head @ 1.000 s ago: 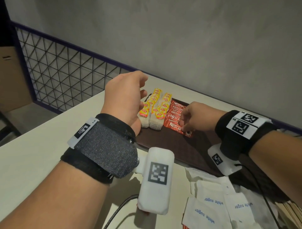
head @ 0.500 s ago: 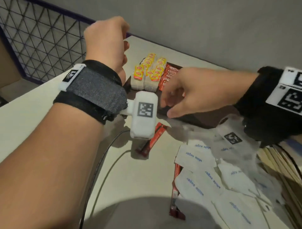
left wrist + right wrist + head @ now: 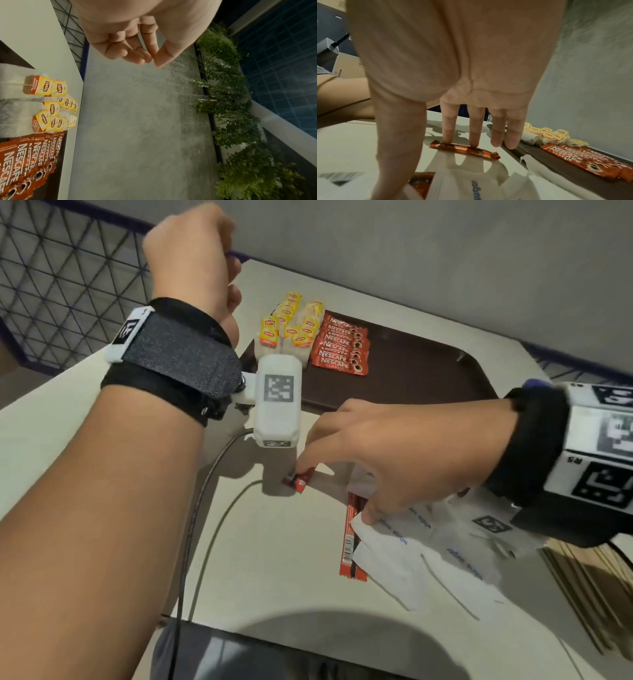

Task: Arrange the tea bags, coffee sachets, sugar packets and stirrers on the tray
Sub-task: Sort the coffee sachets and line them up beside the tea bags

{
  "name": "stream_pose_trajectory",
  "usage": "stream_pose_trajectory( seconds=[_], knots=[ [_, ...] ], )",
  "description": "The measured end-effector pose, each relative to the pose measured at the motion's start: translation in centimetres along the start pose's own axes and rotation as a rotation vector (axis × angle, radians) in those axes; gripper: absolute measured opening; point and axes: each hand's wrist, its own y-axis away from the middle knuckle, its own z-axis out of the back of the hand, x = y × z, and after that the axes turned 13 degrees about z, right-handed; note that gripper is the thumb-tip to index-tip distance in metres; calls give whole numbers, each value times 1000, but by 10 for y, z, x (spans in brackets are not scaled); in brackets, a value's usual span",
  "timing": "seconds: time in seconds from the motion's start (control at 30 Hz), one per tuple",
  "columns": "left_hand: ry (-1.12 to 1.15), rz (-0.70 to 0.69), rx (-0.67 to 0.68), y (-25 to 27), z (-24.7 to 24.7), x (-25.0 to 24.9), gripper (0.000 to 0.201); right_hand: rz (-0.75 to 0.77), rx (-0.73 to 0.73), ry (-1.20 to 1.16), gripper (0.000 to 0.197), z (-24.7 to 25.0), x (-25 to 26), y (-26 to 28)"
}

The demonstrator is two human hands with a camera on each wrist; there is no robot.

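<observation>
Coffee sachet (image 3: 464, 149), red, lies flat on the pale table (image 3: 267, 542) just off the near edge of the tray (image 3: 428, 378). Right hand (image 3: 404, 453) reaches down over it; in the right wrist view the index and middle fingertips (image 3: 448, 138) rest straight on the sachet's top, ring and little finger hang free above the tray edge, thumb stretched down toward the sugar packets (image 3: 428, 556). No curl around the sachet is visible. From the head view only one end of this sachet (image 3: 299, 479) shows; the rest is under the fingers.

On the tray, far left corner: tea bags (image 3: 291, 326) with yellow tags in two rows, and right beside them a fanned row of red sachets (image 3: 339, 347), overlapping. Much of the tray's left rim is hidden behind the left wrist camera.

Left hand (image 3: 135, 44) is raised above the tray's far left corner, fingers loosely curled toward the thumb, holding nothing.

Nearer than the tray: white sugar packets in a loose heap, blurred and partly covered by the right wrist. Two more red sachets (image 3: 351, 539) lie beside the heap, one end tucked under a packet. Wooden stirrers (image 3: 582, 587) sit at the frame's right edge, cut off.
</observation>
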Motion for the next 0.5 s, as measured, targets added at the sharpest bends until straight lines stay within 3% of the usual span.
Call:
stream_pose_trajectory(
  seconds=[0.23, 0.4, 0.5],
  knots=[
    [-26, -6, 12, 3, -5, 5, 18, -27, 14, 19, 91, -3, 2, -4],
    [-52, -15, 28, 2, -7, 9, 15, 14, 19, -61, 35, -3, 2, -12],
    [-55, -10, 53, 4, -10, 11, 15, 43, 18, -80, 24, -7, 3, -10]
  ],
)
